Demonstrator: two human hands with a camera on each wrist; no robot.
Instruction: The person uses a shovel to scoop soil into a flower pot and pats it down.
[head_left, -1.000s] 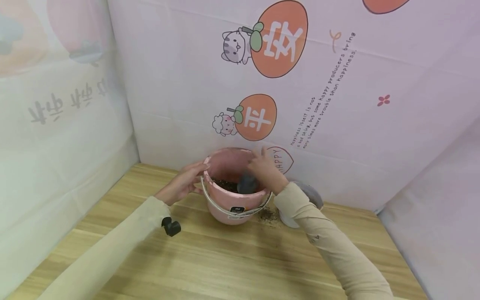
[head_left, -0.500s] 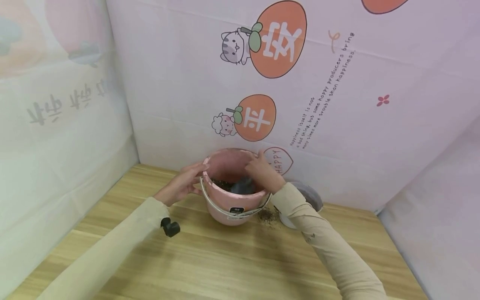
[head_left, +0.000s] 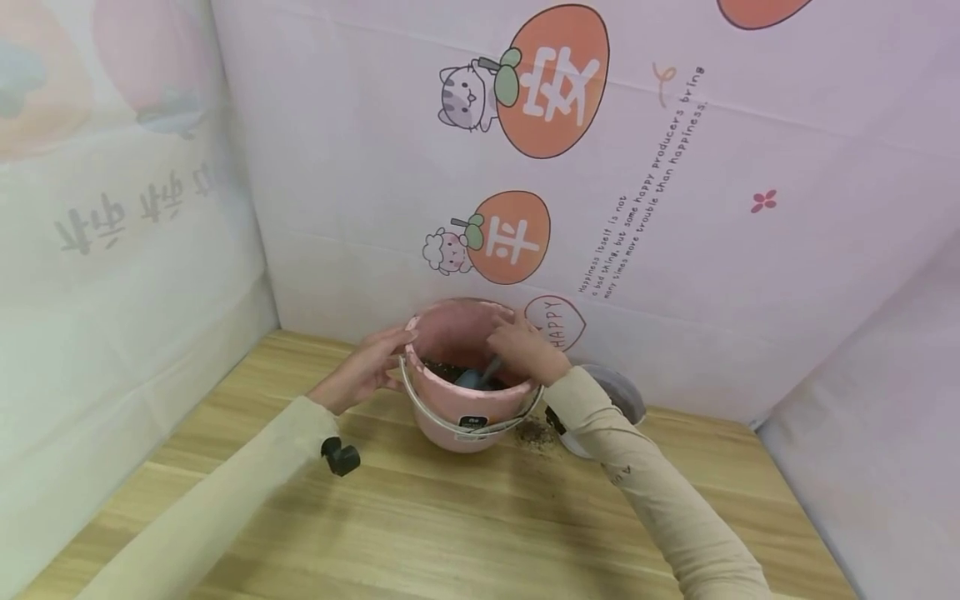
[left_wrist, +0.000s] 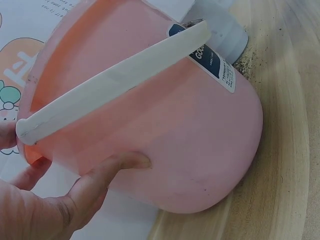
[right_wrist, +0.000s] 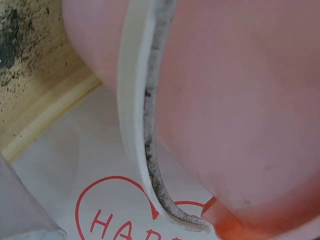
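Note:
A pink bucket (head_left: 442, 417) with a white bail handle (left_wrist: 115, 82) and a dark label stands on the table, dark soil (head_left: 446, 369) inside. My left hand (head_left: 367, 367) holds its left side, fingers at the rim, while the thumb presses the outer wall in the left wrist view. Inside the bucket's mouth, my right hand (head_left: 528, 346) grips a small trowel (head_left: 472, 379) by its handle. Its grey-blue blade points down into the soil, partly hidden by the front rim. The right wrist view shows only the bucket's outside and bail, not the hand.
A whitish, grey-lined container (head_left: 622, 387) is at the bucket's right, partly behind my right forearm. Loose soil (head_left: 534, 432) is scattered on the wooden table (head_left: 450, 517) between them. A printed cloth wall (head_left: 360, 208) rises close behind the bucket.
The trowel's blade has shifted left and lower inside the bucket, its handle now showing. My right hand has moved slightly left and down; the left hand stays at the rim.

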